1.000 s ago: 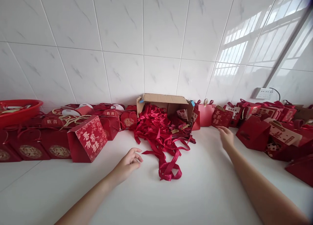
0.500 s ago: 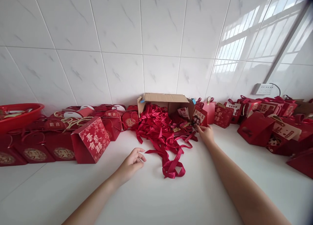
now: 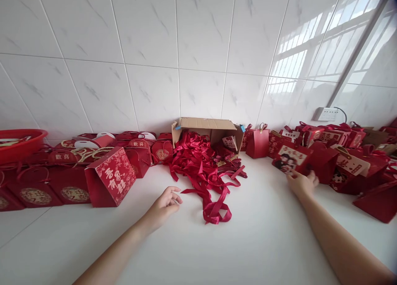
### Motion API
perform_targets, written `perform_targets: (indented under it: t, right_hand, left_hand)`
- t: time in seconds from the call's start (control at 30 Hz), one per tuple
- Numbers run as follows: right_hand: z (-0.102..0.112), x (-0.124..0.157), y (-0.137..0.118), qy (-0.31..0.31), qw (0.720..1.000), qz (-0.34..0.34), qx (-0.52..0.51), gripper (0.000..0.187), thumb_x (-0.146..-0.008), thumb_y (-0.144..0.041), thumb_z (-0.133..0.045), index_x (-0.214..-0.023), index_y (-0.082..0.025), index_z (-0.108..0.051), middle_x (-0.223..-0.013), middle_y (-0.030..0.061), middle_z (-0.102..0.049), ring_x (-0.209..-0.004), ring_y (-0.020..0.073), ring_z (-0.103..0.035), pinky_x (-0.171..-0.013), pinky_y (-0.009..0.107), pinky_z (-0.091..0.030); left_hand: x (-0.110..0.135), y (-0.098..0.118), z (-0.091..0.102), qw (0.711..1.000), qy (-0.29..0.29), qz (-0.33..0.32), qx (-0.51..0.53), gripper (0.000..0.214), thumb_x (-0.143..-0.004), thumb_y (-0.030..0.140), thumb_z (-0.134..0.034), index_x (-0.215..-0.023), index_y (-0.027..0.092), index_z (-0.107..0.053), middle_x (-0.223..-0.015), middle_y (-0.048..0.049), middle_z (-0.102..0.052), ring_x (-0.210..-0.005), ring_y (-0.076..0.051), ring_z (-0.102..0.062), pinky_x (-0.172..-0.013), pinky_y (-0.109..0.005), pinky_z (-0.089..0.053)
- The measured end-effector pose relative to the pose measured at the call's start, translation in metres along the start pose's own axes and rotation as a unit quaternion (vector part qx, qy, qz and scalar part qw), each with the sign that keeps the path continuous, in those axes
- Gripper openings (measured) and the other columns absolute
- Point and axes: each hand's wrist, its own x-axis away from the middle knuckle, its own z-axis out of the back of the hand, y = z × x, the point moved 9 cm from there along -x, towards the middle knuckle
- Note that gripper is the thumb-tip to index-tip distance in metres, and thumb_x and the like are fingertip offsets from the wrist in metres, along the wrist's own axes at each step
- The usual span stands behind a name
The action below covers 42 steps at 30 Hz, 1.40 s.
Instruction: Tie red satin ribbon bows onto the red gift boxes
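Note:
On the right, my right hand [image 3: 301,185] grips the lower edge of a red gift box [image 3: 291,157] printed with a cartoon couple and pale lettering. The box leans a little, close to other red boxes; whether its base touches the counter I cannot tell. My left hand [image 3: 166,206] hovers or rests low over the white counter, fingers loosely curled and apart, holding nothing. Just right of it lies a tangled heap of crimson ribbons [image 3: 198,165], spilling from an open cardboard box [image 3: 207,123]. Small printed cards [image 3: 229,143] stand inside that box.
Red gift boxes with cords [image 3: 74,185] line the left side, a floral one [image 3: 113,177] in front. A red basin [image 3: 25,146] stands at far left. More red boxes [image 3: 359,169] crowd the right. Behind are a tiled wall [image 3: 149,86] and a power strip [image 3: 325,113].
My right hand has carried the couple-printed box rightward, away from the cardboard box to the group of boxes on the right. The left hand has hardly moved. The view has shifted slightly.

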Motion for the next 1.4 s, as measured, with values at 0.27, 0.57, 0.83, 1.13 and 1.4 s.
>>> perform_targets:
  t: [0.27,0.57,0.83,1.13,1.4]
  right_hand:
    - [-0.038,0.048,-0.054,-0.076,0.996,0.038,-0.009,0.052,-0.077,-0.04,-0.055,-0.122,-0.014,-0.057,-0.155,0.016,-0.014,-0.142,0.041,-0.006,-0.111,0.06,-0.009]
    - [-0.065,0.272,-0.192,-0.321,0.887,0.319,-0.086,0.06,-0.083,-0.053,-0.054,-0.138,-0.05,-0.032,-0.157,-0.0133,-0.011,-0.144,0.0296,-0.016,-0.109,0.049,-0.034]
    - [-0.045,0.359,-0.236,-0.24,0.826,0.509,0.028,0.074,-0.077,-0.013,-0.051,-0.144,-0.032,-0.026,-0.155,0.0094,-0.02,-0.141,0.0368,-0.022,-0.107,0.061,-0.031]
    - [-0.035,0.347,-0.234,-0.212,0.829,0.516,0.027,0.054,-0.078,-0.013,-0.05,-0.13,-0.024,-0.047,-0.148,0.0152,-0.028,-0.135,0.0351,-0.029,-0.101,0.058,-0.036]
    - [-0.046,0.234,-0.199,-0.159,0.941,0.3,-0.006,0.034,-0.084,-0.03,-0.047,-0.116,-0.027,-0.059,-0.139,0.0099,-0.04,-0.131,0.0307,-0.033,-0.103,0.053,-0.032]
  left_hand:
    - [0.005,0.009,0.0,1.0,0.008,0.002,-0.001,0.041,-0.067,0.026,-0.053,-0.106,0.021,-0.043,-0.092,-0.0033,-0.058,-0.084,-0.019,-0.056,-0.075,-0.034,-0.043]
    - [0.006,0.015,0.008,0.995,0.066,-0.065,-0.043,0.035,-0.066,0.021,-0.051,-0.1,0.018,-0.049,-0.084,-0.0043,-0.063,-0.07,-0.018,-0.062,-0.064,-0.033,-0.049]
    - [0.076,0.085,0.102,0.806,0.495,-0.267,-0.183,0.045,-0.069,0.022,-0.058,-0.113,0.016,-0.049,-0.129,-0.0187,-0.045,-0.129,-0.034,-0.034,-0.107,-0.051,-0.022]
    - [0.103,0.04,0.187,0.733,0.659,-0.1,-0.138,0.034,-0.069,0.033,-0.063,-0.098,0.016,-0.054,-0.102,-0.0148,-0.061,-0.112,-0.04,-0.047,-0.097,-0.062,-0.023]
    - [0.076,0.064,0.143,0.822,0.516,-0.226,-0.089,0.02,-0.078,0.038,-0.052,-0.089,0.021,-0.05,-0.086,-0.0051,-0.062,-0.083,-0.023,-0.06,-0.079,-0.037,-0.047]
